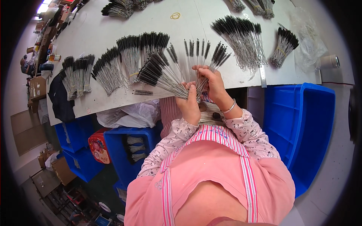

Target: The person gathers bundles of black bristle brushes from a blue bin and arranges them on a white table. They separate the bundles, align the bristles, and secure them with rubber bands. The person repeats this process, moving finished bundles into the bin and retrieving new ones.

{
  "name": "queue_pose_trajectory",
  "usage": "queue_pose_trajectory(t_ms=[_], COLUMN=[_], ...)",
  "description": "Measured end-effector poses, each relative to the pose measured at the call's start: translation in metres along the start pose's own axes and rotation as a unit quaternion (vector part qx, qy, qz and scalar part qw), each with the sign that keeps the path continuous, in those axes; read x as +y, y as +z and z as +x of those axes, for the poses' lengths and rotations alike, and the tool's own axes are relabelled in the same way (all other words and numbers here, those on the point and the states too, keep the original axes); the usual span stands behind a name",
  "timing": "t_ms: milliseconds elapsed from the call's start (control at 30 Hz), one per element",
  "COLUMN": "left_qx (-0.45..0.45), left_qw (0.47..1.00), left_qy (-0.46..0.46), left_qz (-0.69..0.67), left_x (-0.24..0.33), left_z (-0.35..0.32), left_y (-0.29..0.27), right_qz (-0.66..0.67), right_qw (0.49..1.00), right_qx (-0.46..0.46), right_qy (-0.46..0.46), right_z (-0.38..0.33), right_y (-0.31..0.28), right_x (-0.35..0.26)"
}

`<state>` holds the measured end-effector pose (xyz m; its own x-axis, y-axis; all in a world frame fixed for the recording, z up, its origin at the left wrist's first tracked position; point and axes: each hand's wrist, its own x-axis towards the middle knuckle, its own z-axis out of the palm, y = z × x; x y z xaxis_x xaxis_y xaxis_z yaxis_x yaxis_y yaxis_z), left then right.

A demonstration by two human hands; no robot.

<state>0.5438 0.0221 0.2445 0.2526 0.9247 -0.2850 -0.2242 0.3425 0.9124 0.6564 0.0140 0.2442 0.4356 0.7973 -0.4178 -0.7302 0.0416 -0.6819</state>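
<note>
White surface [83, 34], the largest item, extends beyond and to both sides of the landmark: a fan of wire brushes [166, 77], held up over its near edge. Step in hand, as I judge it: spreading and sorting the brushes by their stems. The next move likely calls for a steady left grip while the right fingertips part thin stems without bristles catching.

Around the fan, by decreasing size:
- Blue bin [283, 116]: right of the fan and nearer the wearer.
- Blue crate [116, 160]: left of the fan, nearer the wearer, with packed brushes [135, 147] inside.
- Clear plastic [307, 41]: far right of the fan.
- Loose brush pile [243, 43]: just right of the fan; probably limits sideways room.
- Upright-looking brush bundle [130, 60], one of a row left of and beyond the fan; its closest neighbours could snag the bristles.
- Left hand [190, 105]: at the fan's base, clasping gathered stems, thumb on top.
- Right hand [215, 83]: at the fan's right side, fingers curled in a pinch on stems.
- Metal strip [263, 77]: right of the fan.
- Yellow rubber band [175, 16]: well beyond the fan, unused.
</note>
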Motion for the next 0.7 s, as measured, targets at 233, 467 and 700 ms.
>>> queue_pose_trajectory(t_ms=[233, 467, 700], left_qx=[-0.014, -0.011, -0.007], left_qw=[0.999, 1.000, 1.000], left_qy=[-0.001, -0.021, -0.008], left_qz=[0.034, 0.014, 0.027], left_x=[-0.004, 0.000, 0.004], left_z=[0.002, -0.002, -0.005], left_y=[-0.005, -0.002, -0.001], right_qz=[-0.078, 0.008, 0.004], right_qw=[0.997, 0.999, 1.000], right_qx=[0.011, 0.039, -0.005], right_qy=[0.019, 0.020, 0.018], right_z=[-0.001, 0.000, 0.002], right_y=[0.002, 0.002, -0.002], right_x=[-0.002, 0.005, 0.007])
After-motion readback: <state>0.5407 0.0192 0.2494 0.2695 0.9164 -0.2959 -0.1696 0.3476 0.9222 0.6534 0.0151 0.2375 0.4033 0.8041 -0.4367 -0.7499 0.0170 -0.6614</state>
